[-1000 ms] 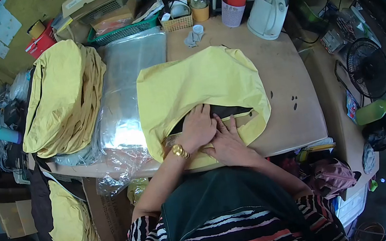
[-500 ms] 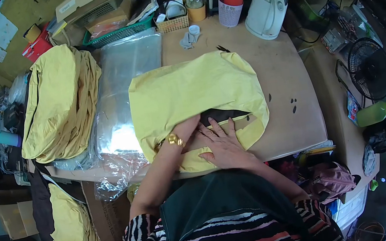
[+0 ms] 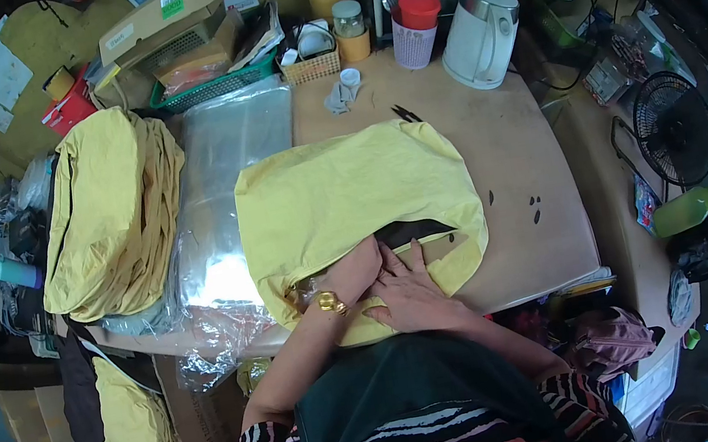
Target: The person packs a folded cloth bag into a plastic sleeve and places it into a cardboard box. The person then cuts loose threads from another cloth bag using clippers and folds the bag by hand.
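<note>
A yellow cloth bag (image 3: 340, 186) with a dark lining (image 3: 410, 231) lies on the table in front of me, its opening and a looped band facing my body. My left hand (image 3: 357, 266), with a gold band at the wrist, reaches in at the opening; its fingers are hidden under the cloth. Beside it, touching the bag's near edge, my right hand (image 3: 412, 293) lies flat with its fingers stretched out and apart. Small black snips (image 3: 405, 114) lie just past the bag's far edge.
A pile of yellow bags (image 3: 106, 212) and clear plastic sleeves (image 3: 235, 129) lie to the left. More yellow cloth (image 3: 132, 419) hangs below the table edge. At the back stand a green basket (image 3: 215, 86), a lilac cup (image 3: 415, 45) and a white kettle (image 3: 478, 38). A fan (image 3: 674, 127) is at right.
The whole view has shifted, so the bag sits lower in it. My left hand appears slightly further under the cloth, and my right hand's fingers have drawn in a little.
</note>
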Demonstrator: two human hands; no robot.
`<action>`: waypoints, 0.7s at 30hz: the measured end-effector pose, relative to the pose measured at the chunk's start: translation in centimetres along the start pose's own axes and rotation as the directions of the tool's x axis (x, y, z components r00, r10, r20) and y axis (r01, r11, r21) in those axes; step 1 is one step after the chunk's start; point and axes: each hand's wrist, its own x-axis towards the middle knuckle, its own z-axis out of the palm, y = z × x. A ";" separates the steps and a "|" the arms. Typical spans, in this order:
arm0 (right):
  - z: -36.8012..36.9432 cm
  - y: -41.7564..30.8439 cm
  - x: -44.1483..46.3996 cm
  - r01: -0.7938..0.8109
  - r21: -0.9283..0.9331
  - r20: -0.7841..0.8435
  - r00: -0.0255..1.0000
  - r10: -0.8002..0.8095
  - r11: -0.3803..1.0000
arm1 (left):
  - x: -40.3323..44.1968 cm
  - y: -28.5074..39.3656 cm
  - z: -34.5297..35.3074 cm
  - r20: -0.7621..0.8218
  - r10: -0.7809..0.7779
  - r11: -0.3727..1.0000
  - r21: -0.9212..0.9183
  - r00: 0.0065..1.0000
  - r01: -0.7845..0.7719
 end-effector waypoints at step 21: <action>-8.1 3.8 -0.6 0.095 0.591 0.271 0.912 -0.308 0.801 | -1.6 2.8 -7.0 0.288 -0.032 0.917 -0.372 0.957 0.142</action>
